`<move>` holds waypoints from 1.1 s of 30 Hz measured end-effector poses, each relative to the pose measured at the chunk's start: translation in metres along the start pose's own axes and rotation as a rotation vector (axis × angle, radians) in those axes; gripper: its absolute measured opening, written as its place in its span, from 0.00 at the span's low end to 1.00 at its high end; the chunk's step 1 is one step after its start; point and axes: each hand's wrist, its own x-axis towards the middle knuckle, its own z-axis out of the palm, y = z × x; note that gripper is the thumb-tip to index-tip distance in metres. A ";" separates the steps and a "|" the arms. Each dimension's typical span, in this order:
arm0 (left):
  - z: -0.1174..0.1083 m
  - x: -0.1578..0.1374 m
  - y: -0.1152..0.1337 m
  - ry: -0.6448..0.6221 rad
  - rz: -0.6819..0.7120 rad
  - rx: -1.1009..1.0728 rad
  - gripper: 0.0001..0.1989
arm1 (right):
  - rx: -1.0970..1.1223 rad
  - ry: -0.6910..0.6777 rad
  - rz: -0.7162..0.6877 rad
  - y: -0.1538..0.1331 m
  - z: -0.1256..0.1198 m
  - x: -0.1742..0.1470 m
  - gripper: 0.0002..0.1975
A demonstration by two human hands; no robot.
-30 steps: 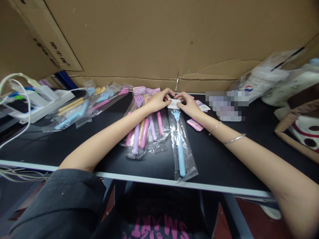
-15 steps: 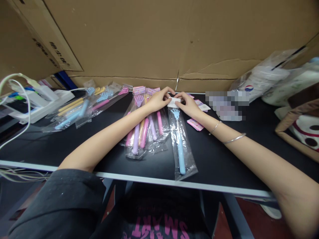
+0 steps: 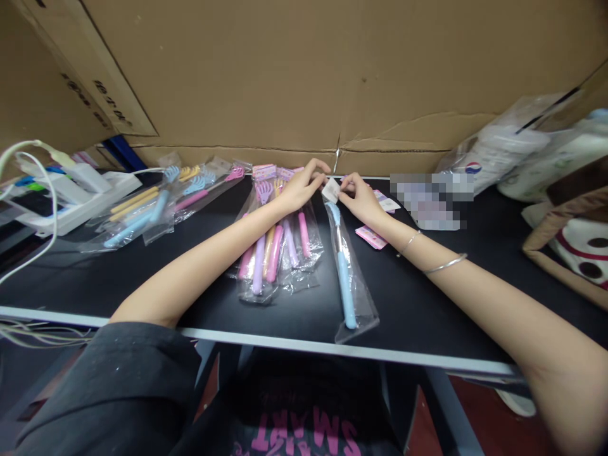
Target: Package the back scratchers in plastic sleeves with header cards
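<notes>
A light blue back scratcher [image 3: 346, 288] lies in a clear plastic bag near the middle of the desk, its handle toward the front edge. At the bag's far end is a small white header card [image 3: 331, 190], tilted to one side. My right hand [image 3: 358, 197] pinches the card's right edge between thumb and fingers. My left hand [image 3: 301, 187] is at the card's upper left corner, fingers curled and thumb against it; its exact grip is partly hidden. Left of the bag lie several bagged back scratchers [image 3: 275, 253] in pink, purple and yellow, with pink header cards.
More bagged back scratchers [image 3: 156, 202] lie at the left, beside a white power strip [image 3: 90, 193] with cables. Pink cards [image 3: 371, 237] rest by my right wrist. A bagged cup [image 3: 503, 149] and a brown-handled bag [image 3: 570, 234] stand at the right. Cardboard [image 3: 304, 76] walls the back.
The header card has turned from level to tilted between my hands. The scratcher's head has twisted side-on, and its bag has shifted slightly.
</notes>
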 end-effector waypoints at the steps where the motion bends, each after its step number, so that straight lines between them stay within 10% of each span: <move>1: 0.000 0.000 0.000 -0.004 0.010 0.006 0.09 | 0.000 -0.011 -0.004 0.001 0.000 0.000 0.11; 23: 0.001 -0.002 0.000 -0.123 0.122 0.175 0.21 | -0.067 -0.066 -0.152 -0.001 -0.001 0.003 0.26; 33: 0.003 0.002 -0.016 -0.133 0.107 0.198 0.13 | -0.082 -0.102 -0.103 0.004 -0.003 0.005 0.18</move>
